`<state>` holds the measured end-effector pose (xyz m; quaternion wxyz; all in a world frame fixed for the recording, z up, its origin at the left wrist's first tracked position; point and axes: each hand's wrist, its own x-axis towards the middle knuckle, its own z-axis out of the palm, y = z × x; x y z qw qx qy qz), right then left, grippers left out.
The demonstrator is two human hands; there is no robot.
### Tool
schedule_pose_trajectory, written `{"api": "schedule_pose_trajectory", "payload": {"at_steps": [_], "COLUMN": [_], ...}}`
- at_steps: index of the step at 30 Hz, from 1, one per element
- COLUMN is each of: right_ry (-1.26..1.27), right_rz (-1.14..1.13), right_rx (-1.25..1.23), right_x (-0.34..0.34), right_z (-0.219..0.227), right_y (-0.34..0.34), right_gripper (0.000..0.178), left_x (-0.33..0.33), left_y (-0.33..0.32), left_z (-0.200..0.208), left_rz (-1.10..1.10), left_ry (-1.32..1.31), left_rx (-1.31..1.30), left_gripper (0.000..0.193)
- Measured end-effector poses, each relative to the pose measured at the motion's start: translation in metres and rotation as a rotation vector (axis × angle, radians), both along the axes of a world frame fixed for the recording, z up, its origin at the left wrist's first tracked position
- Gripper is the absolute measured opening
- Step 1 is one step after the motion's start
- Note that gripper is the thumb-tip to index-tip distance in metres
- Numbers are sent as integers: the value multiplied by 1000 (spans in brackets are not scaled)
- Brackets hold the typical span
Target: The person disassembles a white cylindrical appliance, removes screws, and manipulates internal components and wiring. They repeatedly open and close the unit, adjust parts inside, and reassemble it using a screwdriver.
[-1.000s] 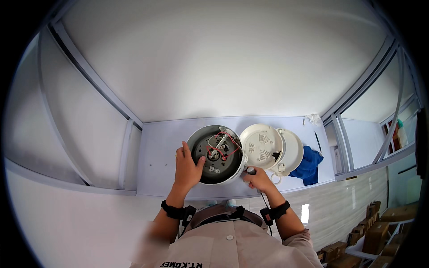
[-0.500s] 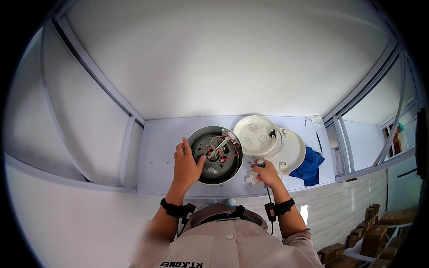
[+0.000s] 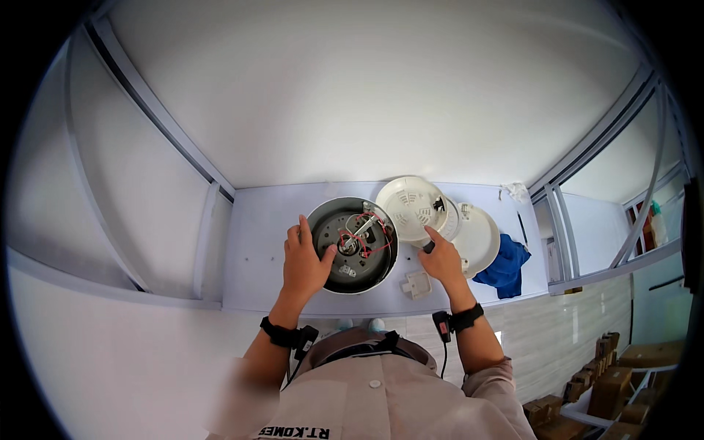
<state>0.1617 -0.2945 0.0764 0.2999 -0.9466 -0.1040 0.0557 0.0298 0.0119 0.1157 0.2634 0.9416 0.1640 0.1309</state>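
A round, dark grey rice cooker housing lies open side up on the table, with red wires and metal brackets inside. My left hand grips its left rim, thumb inside and fingers along the outer wall. To the right of the housing, my right hand is closed round a short dark handle, its index finger stretched forward. The rest of that tool is hidden by the hand. Just beyond the fingertips lies a cream vented round cover. A small white plastic piece rests near the table's front edge.
A white round lid lies right of the vented cover, beside a crumpled blue cloth. Farther right are a thin dark rod and some white crumpled plastic. Frame posts flank the table. Cardboard boxes stand on the floor.
My right hand has moved away from the small white piece toward the vented cover, with the dark handle in it. My left hand keeps its hold on the housing. The view has shifted slightly.
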Motion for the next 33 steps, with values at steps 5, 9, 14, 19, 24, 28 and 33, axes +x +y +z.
{"api": "schedule_pose_trajectory", "payload": {"at_steps": [5, 9, 14, 19, 24, 28, 33], "right_ry": [92, 97, 14, -47, -44, -41, -68], "right_rz": [-10, -91, -160, -210, -277, -278, -238], "right_rx": [-237, -278, -265, -256, -233, -215, -218], "right_x": [19, 7, -10, -37, -52, -54, -55], "right_z": [-14, 7, 8, 17, 15, 8, -3], "right_y": [-2, 7, -4, -16, -32, -40, -42], "right_gripper": [49, 44, 42, 40, 39, 39, 39], "left_x": [-1, -2, 1, 4, 10, 18, 26], "left_y": [-2, -2, -3, -9, -17, -18, -26], "left_z": [5, 5, -1, -1, 18, 17, 14], "left_rz": [13, 33, 18, 25, -51, -147, -172], "left_ry": [-45, -46, -79, -157, -301, -216, -136], "left_rx": [-55, -74, -65, -57, 150, 100, 172], "left_gripper": [89, 87, 84, 77, 46, 29, 21]}}
